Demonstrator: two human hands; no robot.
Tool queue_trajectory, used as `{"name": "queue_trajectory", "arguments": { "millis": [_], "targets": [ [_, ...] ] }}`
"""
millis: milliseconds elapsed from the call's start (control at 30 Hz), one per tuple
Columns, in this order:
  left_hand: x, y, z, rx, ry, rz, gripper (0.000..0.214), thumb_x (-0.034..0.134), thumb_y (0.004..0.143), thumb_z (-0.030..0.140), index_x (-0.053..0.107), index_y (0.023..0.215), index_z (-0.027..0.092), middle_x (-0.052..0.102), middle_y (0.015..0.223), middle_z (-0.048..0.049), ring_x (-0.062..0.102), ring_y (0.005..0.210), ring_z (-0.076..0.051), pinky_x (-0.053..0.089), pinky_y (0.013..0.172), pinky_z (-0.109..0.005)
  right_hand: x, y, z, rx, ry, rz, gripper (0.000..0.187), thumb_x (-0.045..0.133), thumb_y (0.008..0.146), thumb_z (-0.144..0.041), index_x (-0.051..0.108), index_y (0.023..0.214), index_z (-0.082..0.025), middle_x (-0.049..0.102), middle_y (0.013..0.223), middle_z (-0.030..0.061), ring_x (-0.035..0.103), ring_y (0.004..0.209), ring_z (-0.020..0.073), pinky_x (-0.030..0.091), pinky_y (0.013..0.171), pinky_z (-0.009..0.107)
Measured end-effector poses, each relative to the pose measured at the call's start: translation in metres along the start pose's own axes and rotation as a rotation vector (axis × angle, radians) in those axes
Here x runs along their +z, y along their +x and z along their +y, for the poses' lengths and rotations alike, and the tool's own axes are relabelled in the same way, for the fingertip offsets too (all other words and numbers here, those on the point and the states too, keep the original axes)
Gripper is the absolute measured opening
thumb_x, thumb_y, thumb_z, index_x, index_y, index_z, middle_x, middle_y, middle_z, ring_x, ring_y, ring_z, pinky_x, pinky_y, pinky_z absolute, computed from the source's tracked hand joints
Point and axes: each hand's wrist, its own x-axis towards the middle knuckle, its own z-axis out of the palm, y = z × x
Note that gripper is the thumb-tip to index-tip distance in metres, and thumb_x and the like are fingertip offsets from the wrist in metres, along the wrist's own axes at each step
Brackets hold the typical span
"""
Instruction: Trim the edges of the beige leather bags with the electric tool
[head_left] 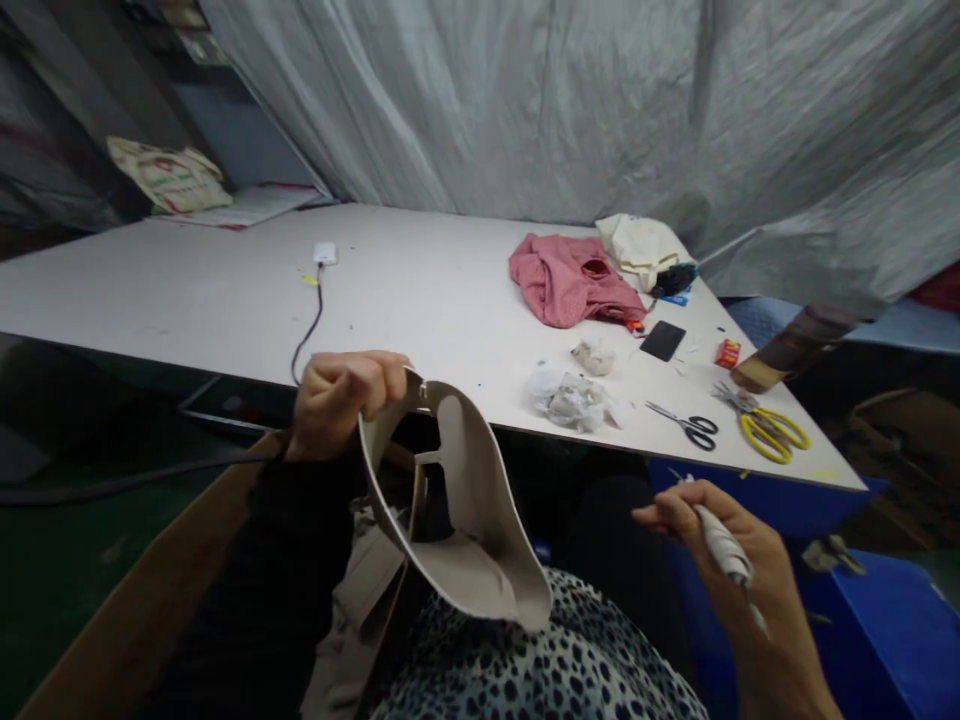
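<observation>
Head view: left hand [341, 400], raised just left of centre, pinches a curved beige piece [480, 480] hanging above spotted clothing [555, 660]; right hand [761, 550], lower at near right, curls around a white-wrapped tool [724, 543].

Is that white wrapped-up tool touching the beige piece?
Apart. The head view plainly shows a wide gap between the white-wrapped tool and the beige piece.

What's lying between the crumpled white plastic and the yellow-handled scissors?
Black-handled scissors lie on the tabletop between them, as the head view shows.
</observation>
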Motion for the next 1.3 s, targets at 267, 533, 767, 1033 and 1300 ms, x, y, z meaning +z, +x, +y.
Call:
{"name": "queue_trajectory", "arguments": {
  "millis": [267,533,767,1033,1300],
  "targets": [
    [0.043,0.011,-0.034,-0.298,-0.402,-0.511,0.071,0.062,0.086,0.068,0.040,0.039,0.020,0.042,0.045,-0.0019,0.035,0.046,-0.014,0.034,0.052,-0.033,0.051,0.019,-0.051,-0.408,0.102,-0.208,0.044,0.083,0.082,-0.049,0.069,0.119,-0.029,0.075,0.123,0.0047,0.071,0.113,0.0248,0.057,0.095,0.034],
    [0.089,-0.005,-0.053,-0.363,-0.599,-0.574,0.070,0.065,0.088,0.062,0.040,0.040,0.019,0.043,0.047,-0.0014,0.034,0.049,-0.013,0.031,0.055,-0.034,0.083,0.044,-0.068,-0.490,-0.199,-0.338,0.022,0.085,0.083,-0.029,0.068,0.094,-0.021,0.069,0.075,-0.0027,0.064,0.066,0.0148,0.046,0.064,0.025],
    [0.097,-0.017,-0.072,-0.386,-0.705,-0.513,0.070,0.066,0.088,0.060,0.038,0.039,0.018,0.041,0.045,-0.0006,0.031,0.047,-0.012,0.028,0.054,-0.033,0.083,0.047,-0.043,-0.559,-0.225,-0.298,0.012,0.082,0.086,-0.023,0.071,0.088,-0.020,0.069,0.072,-0.0018,0.064,0.066,0.0146,0.043,0.064,0.025],
    [0.095,-0.026,-0.069,-0.630,-0.562,-0.435,0.071,0.076,0.070,0.074,0.042,0.036,0.020,0.042,0.048,-0.0016,0.041,0.051,-0.015,0.043,0.061,-0.036,0.085,0.050,-0.030,-0.526,-0.164,-0.300,0.013,0.072,0.094,-0.034,0.076,0.090,-0.022,0.073,0.076,0.0016,0.067,0.069,0.0176,0.048,0.066,0.027],
    [0.087,-0.014,-0.054,-0.673,-0.298,-0.712,0.044,0.080,0.079,0.029,0.074,0.122,0.022,0.072,0.128,-0.0097,0.063,0.122,-0.027,0.046,0.106,-0.040,0.101,0.051,-0.016,-0.389,0.030,-0.277,0.012,0.071,0.092,-0.031,0.076,0.090,-0.021,0.073,0.078,0.0009,0.065,0.068,0.0156,0.048,0.065,0.024]
  ]
}}
